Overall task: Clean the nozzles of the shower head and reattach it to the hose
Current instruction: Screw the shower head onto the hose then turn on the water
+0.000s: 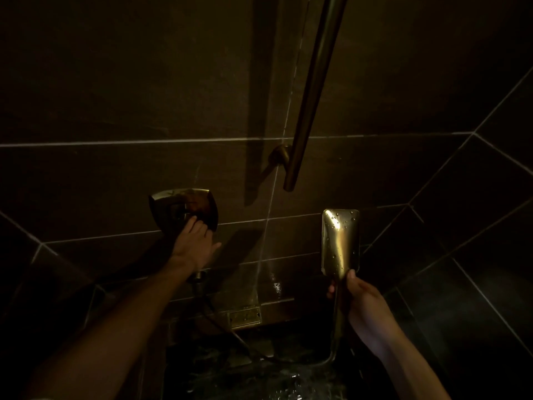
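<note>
A rectangular brass shower head (pixel 341 241) stands upright at the right, its wet back toward me, nozzles hidden. My right hand (pixel 360 301) grips its handle just below the head. A dark hose (pixel 245 346) runs from the handle's lower end across the wet floor to a wall outlet (pixel 199 277). My left hand (pixel 196 241) reaches to the square brass valve plate (pixel 184 207) on the wall, fingers on its lever; the dim light hides whether they grip it.
A brass slide rail (pixel 314 90) runs down the dark tiled wall to a bracket (pixel 279 155). A small brass plate (pixel 245 316) sits low on the wall. The floor below is wet. Tiled walls close in on the left and right.
</note>
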Available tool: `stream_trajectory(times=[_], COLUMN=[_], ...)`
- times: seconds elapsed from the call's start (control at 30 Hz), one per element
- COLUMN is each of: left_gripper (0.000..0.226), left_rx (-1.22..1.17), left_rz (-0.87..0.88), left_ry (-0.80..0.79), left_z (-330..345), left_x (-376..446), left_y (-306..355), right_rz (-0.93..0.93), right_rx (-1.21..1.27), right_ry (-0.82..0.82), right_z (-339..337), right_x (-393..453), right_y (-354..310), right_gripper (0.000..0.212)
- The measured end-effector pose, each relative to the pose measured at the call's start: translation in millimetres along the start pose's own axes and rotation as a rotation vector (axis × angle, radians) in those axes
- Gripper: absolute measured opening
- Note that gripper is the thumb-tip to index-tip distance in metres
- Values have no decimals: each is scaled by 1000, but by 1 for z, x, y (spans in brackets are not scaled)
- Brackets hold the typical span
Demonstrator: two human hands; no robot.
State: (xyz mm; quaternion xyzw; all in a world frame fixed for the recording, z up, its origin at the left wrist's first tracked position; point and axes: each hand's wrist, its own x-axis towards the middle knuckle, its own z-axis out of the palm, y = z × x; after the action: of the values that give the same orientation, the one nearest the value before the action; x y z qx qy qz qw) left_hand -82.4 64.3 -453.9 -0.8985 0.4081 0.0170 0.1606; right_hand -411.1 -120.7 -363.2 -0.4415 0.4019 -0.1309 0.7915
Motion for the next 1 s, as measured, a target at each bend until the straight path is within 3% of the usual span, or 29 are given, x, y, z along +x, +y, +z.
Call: stream_trajectory(times=[0.5,0.77,1.0], left_gripper=[56,52,49], left_rx=[-61,-82,-236], left_rz=[-61,-22,32], left_ry=[-56,15,92], left_z=[-8,-3,10], left_x=[0,-7,-18], left_y=[5,0,-4], right_rz=[-46,-27,-20], right_rx=[170,150,173], right_ry=[67,101,121], right_z=[-32,-34,-26], right_x=[23,30,29], right_y=[27,41,44], right_gripper=[41,40,36])
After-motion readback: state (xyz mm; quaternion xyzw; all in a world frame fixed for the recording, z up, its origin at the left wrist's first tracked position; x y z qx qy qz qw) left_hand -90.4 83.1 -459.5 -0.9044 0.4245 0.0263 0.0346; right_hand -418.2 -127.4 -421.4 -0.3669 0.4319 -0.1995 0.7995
